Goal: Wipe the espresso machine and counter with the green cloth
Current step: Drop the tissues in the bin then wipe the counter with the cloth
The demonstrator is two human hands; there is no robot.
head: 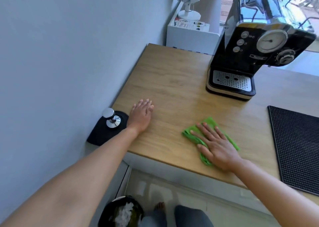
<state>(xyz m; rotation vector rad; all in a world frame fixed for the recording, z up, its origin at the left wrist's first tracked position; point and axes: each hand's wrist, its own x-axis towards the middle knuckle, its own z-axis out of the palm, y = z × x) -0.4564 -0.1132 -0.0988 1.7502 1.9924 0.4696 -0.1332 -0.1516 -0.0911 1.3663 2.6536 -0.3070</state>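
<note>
Nearest, my right hand (pixel 219 147) lies flat with fingers straight and spread, pressing the green cloth (pixel 209 122) onto the wooden counter (pixel 172 82) close to its front edge. Nothing curls round the cloth; the palm simply pins it. To wipe well, I judge I should use even palm pressure and overlapping strokes, drawing crumbs inward rather than over the edge. At ten o'clock from the cloth my left hand (pixel 141 116) rests open and flat on bare wood, bracing me, just beside the tamper (pixel 111 119) standing on its black tamping mat (pixel 101 135) by the wall. At three o'clock lies a ribbed black bar mat (pixel 296 144). Farther off, at one o'clock, the black espresso machine (pixel 250 54) stands well apart from the cloth, its perforated drip tray (pixel 231 82) facing me. I'd give it a fresh fold.
</note>
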